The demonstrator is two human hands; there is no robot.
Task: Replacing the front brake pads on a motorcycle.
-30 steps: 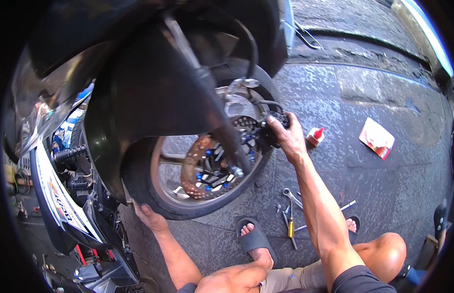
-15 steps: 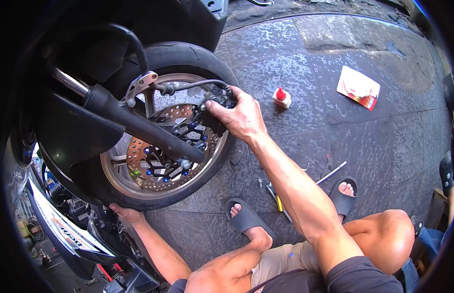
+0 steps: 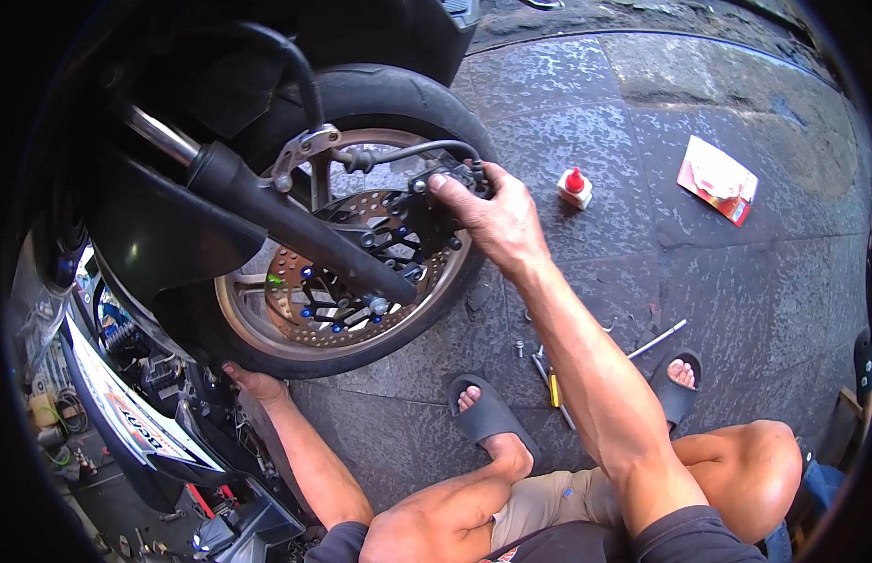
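My right hand (image 3: 502,220) is closed on a black brake caliper (image 3: 455,188), thumb on its near face, at the upper right edge of a drilled brake disc (image 3: 290,298) with blue bolts. A hose (image 3: 419,148) runs from the caliper to a silver bracket. The disc sits on the front wheel, whose black tyre (image 3: 413,101) surrounds a bronze-coloured rim. Across the disc slants the black fork leg (image 3: 309,220). Down by the tyre's lower left edge is my left hand (image 3: 255,383); most of its fingers are hidden, so its grip is unclear.
On the tiled floor stand a small white bottle with a red cap (image 3: 574,190) and, farther right, a card package (image 3: 719,181). Near my feet lie a bolt (image 3: 520,349), a yellow-handled tool (image 3: 554,389) and a metal rod (image 3: 658,339). A white fairing panel (image 3: 126,413) is at the left.
The whole view has shifted, putting the scene farther right. A green mark on the disc is now higher, so the wheel has turned slightly. My right hand keeps its hold on the caliper.
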